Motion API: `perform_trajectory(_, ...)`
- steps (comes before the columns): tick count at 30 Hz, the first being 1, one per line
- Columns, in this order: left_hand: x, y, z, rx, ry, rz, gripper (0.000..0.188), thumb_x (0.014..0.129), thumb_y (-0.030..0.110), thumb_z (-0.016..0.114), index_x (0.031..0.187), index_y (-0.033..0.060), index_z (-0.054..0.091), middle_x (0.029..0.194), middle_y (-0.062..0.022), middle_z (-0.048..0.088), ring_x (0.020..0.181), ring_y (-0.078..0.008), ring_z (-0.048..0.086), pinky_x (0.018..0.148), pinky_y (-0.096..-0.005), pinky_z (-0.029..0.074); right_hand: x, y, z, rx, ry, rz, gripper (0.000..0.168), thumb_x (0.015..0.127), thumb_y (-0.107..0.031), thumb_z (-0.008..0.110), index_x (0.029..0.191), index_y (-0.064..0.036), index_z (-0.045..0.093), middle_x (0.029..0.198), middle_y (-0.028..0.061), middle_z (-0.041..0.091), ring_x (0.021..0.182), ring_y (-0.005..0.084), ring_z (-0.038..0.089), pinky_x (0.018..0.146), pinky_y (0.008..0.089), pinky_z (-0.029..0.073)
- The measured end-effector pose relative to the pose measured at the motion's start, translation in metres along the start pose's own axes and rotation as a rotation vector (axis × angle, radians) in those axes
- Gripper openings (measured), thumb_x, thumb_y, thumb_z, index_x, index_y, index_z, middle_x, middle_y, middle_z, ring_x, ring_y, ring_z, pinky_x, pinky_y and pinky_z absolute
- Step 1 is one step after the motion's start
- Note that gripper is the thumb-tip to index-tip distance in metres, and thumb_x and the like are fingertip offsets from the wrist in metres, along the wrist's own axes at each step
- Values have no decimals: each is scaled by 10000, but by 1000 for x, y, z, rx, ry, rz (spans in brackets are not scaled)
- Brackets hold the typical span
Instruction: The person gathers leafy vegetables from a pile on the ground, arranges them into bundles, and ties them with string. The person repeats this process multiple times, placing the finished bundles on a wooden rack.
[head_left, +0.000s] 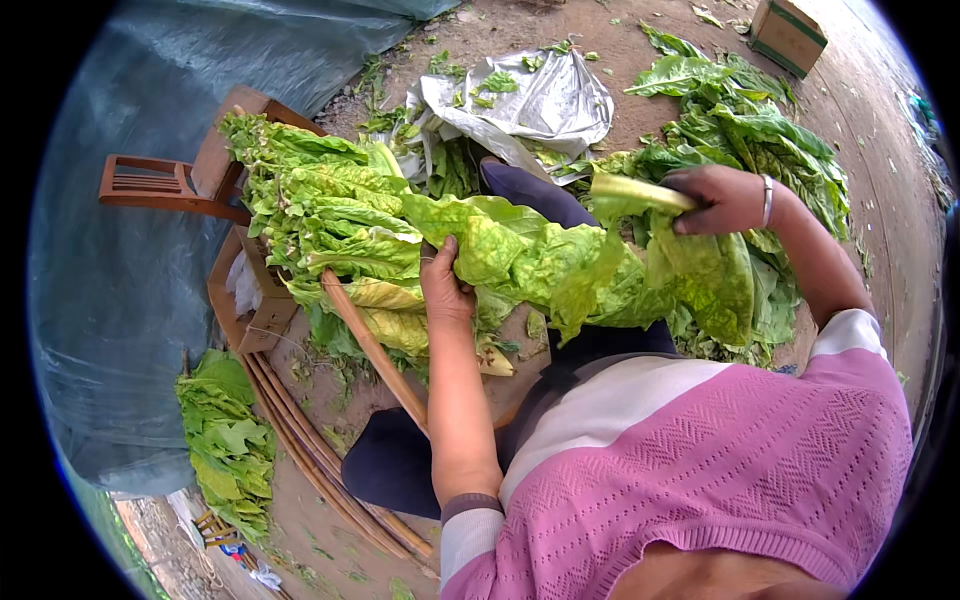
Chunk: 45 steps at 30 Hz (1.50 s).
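Observation:
My left hand (448, 289) grips the edge of large yellow-green leaves (525, 247) that stretch across my lap. To the right, my right hand (712, 199) is closed on the thick pale stem end of a broad leaf (637, 191), whose blade hangs down below it. Left of my left hand lies a dense row of green and yellowing leaves (337, 202). A wooden pole (375, 345) slants from under that row down behind my left forearm. Whether the leaves are fastened to the pole is hidden.
A leaf pile (750, 142) lies at right, a silver sheet (540, 97) ahead. At left are a wooden chair (150, 184), a cardboard box (277, 311), long poles (322, 465) and more leaves (229, 442). Another carton (789, 36) stands far right.

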<state>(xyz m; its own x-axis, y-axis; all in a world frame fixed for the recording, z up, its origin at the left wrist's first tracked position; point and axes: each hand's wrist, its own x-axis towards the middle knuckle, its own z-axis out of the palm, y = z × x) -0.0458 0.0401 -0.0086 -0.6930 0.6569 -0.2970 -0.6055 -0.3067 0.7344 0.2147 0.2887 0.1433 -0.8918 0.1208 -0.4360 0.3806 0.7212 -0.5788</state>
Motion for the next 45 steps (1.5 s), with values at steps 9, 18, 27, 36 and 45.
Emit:
perform_trajectory(9, -37, 22, 41, 69, -205, 303, 524, 786, 2, 630, 1272, 27, 436, 1183, -96, 556, 1050, -221, 552, 894, -345, 464, 133, -107, -25, 760, 396, -188, 723, 829, -438, 599, 1319, 53, 397, 1211, 199, 529, 1097, 216, 515, 933, 303, 401)
perform_trajectory(18, -59, 25, 21, 251, -24, 249, 314, 813, 15, 604, 1123, 12, 554, 1099, -62, 600, 957, -183, 578, 820, -309, 473, 195, -181, 49, 1010, -51, -486, 512, 860, -261, 636, 1239, 44, 475, 1046, 76, 612, 923, 133, 576, 824, 283, 470)
perform_trajectory(27, -139, 99, 30, 1896, 51, 207, 364, 839, 177, 501, 1122, -50, 530, 785, -224, 637, 720, -352, 644, 644, -445, 510, 272, -226, 24, -456, 349, -597, 293, 816, -295, 618, 1032, -103, 568, 848, 113, 641, 783, 300, 627, 677, 406, 483)
perform_trajectory(36, -22, 269, -74, 1808, 470, 362, 329, 899, 266, 495, 1077, 19, 618, 788, -139, 670, 728, -240, 645, 719, -349, 489, 392, -221, 138, -634, 425, -1187, 118, 662, -128, 607, 778, -127, 585, 772, 31, 598, 777, 246, 591, 676, 368, 493)
perform_trajectory(45, -17, 161, -309, 699, 629, -148, 242, 917, 291, 500, 889, 61, 572, 567, -25, 478, 314, -60, 277, 300, -226, 171, 405, -212, 205, 385, 274, -187, 509, 697, -367, 735, 1074, -50, 604, 975, 175, 630, 864, 316, 612, 789, 367, 476)
